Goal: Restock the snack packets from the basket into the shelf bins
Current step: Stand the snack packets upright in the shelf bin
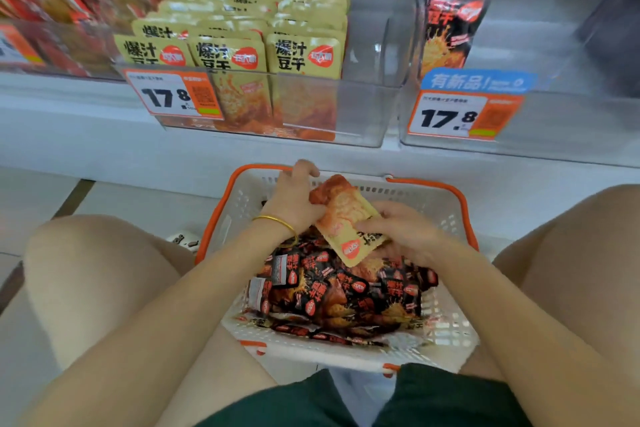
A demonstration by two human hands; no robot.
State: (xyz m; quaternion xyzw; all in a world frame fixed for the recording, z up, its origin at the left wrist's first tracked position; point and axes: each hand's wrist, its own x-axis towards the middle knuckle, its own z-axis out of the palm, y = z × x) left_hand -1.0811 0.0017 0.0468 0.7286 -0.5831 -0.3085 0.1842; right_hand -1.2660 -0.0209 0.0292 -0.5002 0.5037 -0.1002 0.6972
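— Right, your yellow packet [349,222] is up over the far half of the basket [346,355], above the heap of black packets [346,291] that fills the basket.

— Its long axis runs on a slant. The red-printed end points away from you, toward the basket's far-left rim. The end with the round red logo points back toward the basket's near right. The printed face is up.

— Your right hand [401,236] has it, fingers curled over the near-right edge. Your left hand [294,201], the one with the gold bangle [277,221], sits at the far-left end with its fingers curled. The thumb is hidden, so I cannot tell whether it pinches the packet or only touches it.

— Edges now. The orange handles [433,186] lie folded down along the basket's rim, and your knees flank the basket left and right.

— Straight beyond the basket stands the clear bin [360,114] of shelved yellow packets [304,55]. They are upright in rows, with an open strip down the bin's right side.

— Beyond the basket's far-right corner, the second bin [588,128] holds one standing black packet [450,21] by its left wall, and the rest is open room.
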